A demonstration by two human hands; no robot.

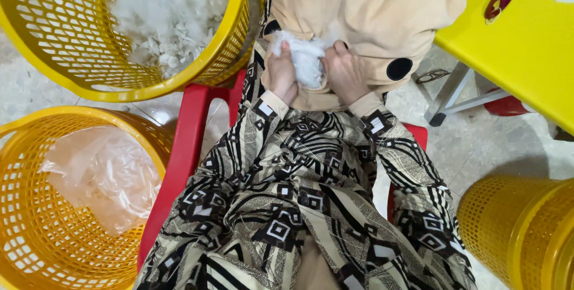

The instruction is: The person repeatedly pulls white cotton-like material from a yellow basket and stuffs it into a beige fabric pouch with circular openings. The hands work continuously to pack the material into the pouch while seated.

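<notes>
**Both hands in white stuffing at a beige fabric shell**

White fibre stuffing (306, 57), upper centre of frame, a fluffy clump sitting at an opening in a beige fabric shell (371, 9) that lies over the person's lap. Shell carries round black patches, one at right of the hands.

Left hand (281, 75): fingers curled, gripping the left edge of the clump and the fabric beside it. Right hand (345, 72): fingers closed against the right edge of the clump, pressing into the opening. Hands close together, stuffing between them.

Below, sleeves and lap in a black-and-cream patterned garment (299, 206). Red plastic chair (185, 146) visible either side.

Upper left: yellow mesh basket (149, 89) with loose white stuffing inside. Lower left: second yellow basket (36, 242) holding a crumpled clear plastic bag (101, 176). Lower right: third yellow basket (520, 230), contents not visible. Upper right: yellow tabletop (520, 45) on grey metal legs. Floor pale tile.
</notes>
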